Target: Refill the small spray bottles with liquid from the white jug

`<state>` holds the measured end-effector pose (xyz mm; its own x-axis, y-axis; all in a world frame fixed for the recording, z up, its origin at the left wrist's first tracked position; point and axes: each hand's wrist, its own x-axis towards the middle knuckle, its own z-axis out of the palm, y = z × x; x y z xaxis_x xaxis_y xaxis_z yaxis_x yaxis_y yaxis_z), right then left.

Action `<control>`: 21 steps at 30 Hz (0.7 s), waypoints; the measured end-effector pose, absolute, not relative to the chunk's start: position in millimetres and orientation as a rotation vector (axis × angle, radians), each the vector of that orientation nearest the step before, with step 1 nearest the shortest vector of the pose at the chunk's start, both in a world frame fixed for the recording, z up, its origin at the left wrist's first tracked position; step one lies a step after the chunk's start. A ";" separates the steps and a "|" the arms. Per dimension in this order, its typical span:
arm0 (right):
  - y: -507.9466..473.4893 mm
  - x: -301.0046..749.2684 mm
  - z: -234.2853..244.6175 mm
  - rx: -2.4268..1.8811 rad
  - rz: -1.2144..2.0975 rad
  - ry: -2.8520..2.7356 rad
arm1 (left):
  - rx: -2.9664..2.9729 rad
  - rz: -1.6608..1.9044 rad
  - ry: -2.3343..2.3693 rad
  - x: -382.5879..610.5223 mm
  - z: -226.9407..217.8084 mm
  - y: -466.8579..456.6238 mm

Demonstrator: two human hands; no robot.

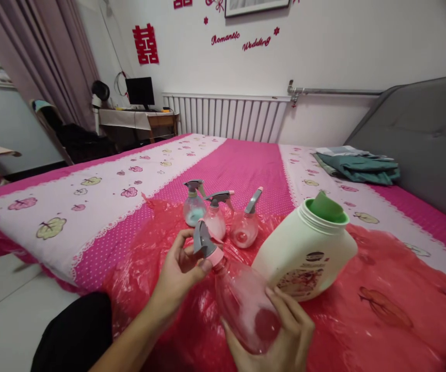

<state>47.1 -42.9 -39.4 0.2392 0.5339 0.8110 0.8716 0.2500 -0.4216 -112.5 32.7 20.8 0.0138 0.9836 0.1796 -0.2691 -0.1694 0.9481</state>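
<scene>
A clear spray bottle with a pink collar and grey trigger head is tilted between both hands, some whitish liquid or foam inside. My left hand grips it at the collar and head, thumb on the pink ring. My right hand is wrapped round the bottle's lower body. Just beyond stand three more small sprayers: one with bluish contents, a pinkish one in the middle, and another pinkish one on the right. To the right, a large white detergent jug with a green inner neck leans, its mouth uncapped.
Red plastic sheeting lies under the bottles on a pink and white bed. Folded green cloth rests near the grey headboard. A radiator and a desk with a monitor stand behind the bed.
</scene>
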 end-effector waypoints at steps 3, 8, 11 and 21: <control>-44.1 47.8 -38.7 -1.378 -0.365 -1.422 | 1.183 1.376 0.900 -117.9 25.2 30.9; -47.5 43.6 -46.2 -1.356 0.154 -1.382 | 1.257 1.262 0.885 -129.1 26.4 33.4; -49.7 40.6 -48.0 -1.380 0.093 -1.357 | 1.238 1.231 0.887 -126.4 17.1 35.5; -53.4 24.9 -41.4 -1.440 -0.120 -1.395 | 1.133 1.343 0.923 -112.0 15.4 30.1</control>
